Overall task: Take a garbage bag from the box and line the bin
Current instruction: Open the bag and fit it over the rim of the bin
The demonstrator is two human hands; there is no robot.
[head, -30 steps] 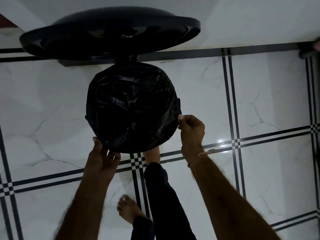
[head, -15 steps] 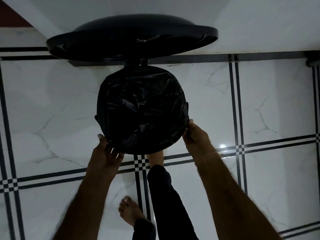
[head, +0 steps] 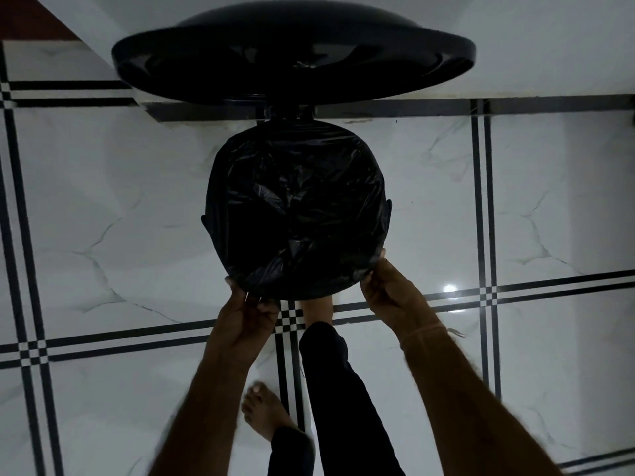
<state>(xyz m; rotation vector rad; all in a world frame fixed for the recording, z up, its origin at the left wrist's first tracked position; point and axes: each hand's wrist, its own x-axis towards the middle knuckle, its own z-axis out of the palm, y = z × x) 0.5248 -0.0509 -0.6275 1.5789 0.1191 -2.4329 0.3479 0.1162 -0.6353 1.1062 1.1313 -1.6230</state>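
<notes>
Pedal bin (head: 205, 223) on tiled floor (head: 103, 218), at the floor's far edge, close to the wall. Lid (head: 292, 63) tipped up and open above the bin's far side. Black garbage bag (head: 295, 207) inside the bin, crumpled toward the middle, edge folded out over the rim wherever visible. Left hand (head: 245, 321) at the near-left of the rim, fingers curled on the garbage bag's overhang, gripping it. Right hand (head: 391, 293) at the near-right, thumb up along the rim, fingers tucked under, likewise gripping the garbage bag. Thread band (head: 426, 329) on the right wrist. One bare foot (head: 318, 309) at the bin's near side, toes hidden beneath it. Other bare foot (head: 266, 412) nearer, flat on the floor. Dark trouser leg (head: 340, 389) between the forearms.
</notes>
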